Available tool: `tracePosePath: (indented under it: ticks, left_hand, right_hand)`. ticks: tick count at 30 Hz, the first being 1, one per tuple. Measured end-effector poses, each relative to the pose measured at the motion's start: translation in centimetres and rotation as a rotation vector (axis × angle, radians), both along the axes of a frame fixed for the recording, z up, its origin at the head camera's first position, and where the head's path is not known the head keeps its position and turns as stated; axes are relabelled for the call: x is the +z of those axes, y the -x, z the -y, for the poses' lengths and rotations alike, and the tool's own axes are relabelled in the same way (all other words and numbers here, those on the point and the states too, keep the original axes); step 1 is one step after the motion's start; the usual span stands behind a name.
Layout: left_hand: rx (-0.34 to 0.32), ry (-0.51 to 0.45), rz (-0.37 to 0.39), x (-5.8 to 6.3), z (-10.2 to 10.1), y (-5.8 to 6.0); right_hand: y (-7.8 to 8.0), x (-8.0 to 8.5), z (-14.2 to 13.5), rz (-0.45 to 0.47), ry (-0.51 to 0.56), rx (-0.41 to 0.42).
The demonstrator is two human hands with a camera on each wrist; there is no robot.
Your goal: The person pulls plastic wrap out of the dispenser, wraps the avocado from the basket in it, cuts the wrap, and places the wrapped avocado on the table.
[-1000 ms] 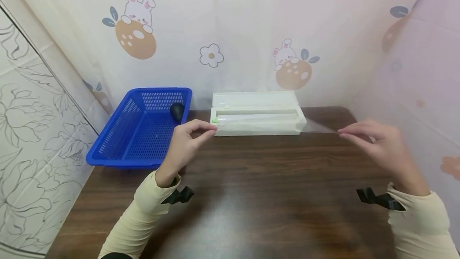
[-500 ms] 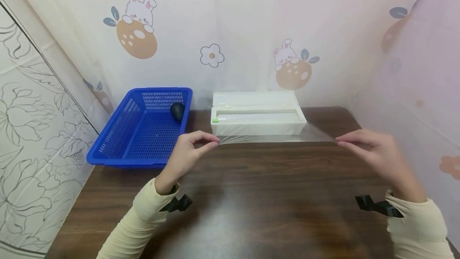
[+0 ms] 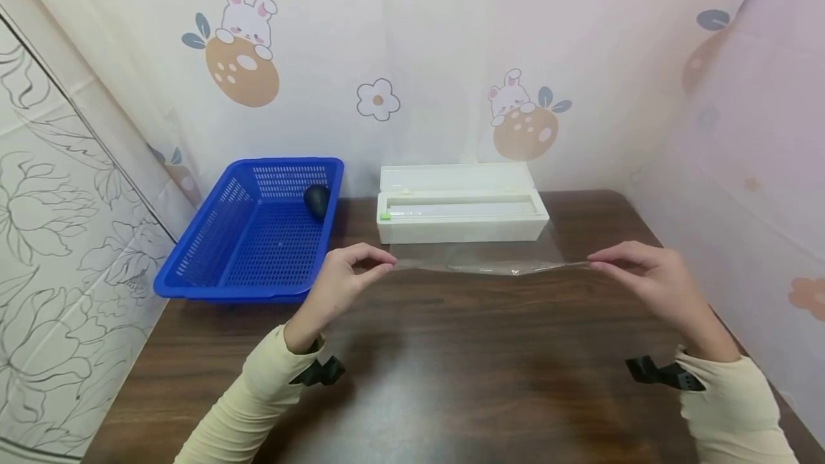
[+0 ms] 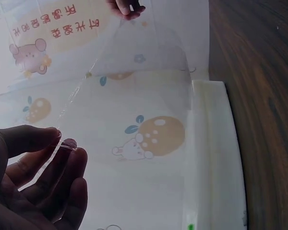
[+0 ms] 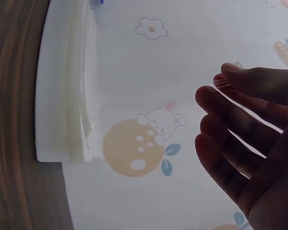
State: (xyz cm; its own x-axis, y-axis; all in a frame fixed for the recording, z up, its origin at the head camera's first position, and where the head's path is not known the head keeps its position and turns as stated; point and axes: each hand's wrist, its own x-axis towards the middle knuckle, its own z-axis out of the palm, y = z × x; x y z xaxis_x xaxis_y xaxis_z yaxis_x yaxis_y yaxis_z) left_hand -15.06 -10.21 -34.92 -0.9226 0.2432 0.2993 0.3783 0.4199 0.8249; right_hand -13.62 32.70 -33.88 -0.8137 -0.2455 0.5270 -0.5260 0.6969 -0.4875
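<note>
A clear sheet of cling film (image 3: 490,268) stretches between my two hands, its near edge sagging slightly. My left hand (image 3: 341,288) pinches its left corner between thumb and fingertips. The right corner is pinched by my right hand (image 3: 654,285). Behind the film, the white cling film dispenser box (image 3: 460,229) stands with its lid (image 3: 457,177) raised and the roll (image 3: 460,210) visible inside. A small green slider (image 3: 385,216) sits at the box's left end. In the left wrist view the transparent film (image 4: 81,79) runs from the near fingers toward the other hand.
Left of the box stands a blue plastic basket (image 3: 248,291) with a dark, rounded object (image 3: 316,202) at its right side. Everything rests on a dark wood table (image 3: 438,378). A printed curtain (image 3: 445,56) hangs behind the table and along its sides.
Both hands have moved toward me, drawing the film farther out of the box. The right hand has also shifted left. Box and basket have stayed put.
</note>
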Motion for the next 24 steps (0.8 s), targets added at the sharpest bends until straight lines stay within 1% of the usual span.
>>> tracePosePath:
  ticks: [5,12,17,20,24]
  left_hand:
    - [0.004,0.022,0.030,-0.7,-0.1,0.2]
    - [-0.006,0.056,0.017,-1.7,-0.2,0.8]
    - [-0.009,0.080,0.004,-2.5,-0.3,1.2]
    - [-0.021,0.102,0.006,-2.9,-0.5,1.5]
    - [-0.036,0.123,0.025,-3.4,-0.9,1.9]
  right_hand:
    - [0.2,-0.7,0.2,0.059,-0.021,-0.008]
    - [0.6,-1.5,0.4,0.119,-0.058,-0.048]
    - [1.0,-2.2,0.6,0.148,-0.047,-0.055]
    - [1.2,-2.7,0.5,0.162,-0.053,-0.058]
    - [1.4,-3.3,0.6,0.211,-0.065,-0.074]
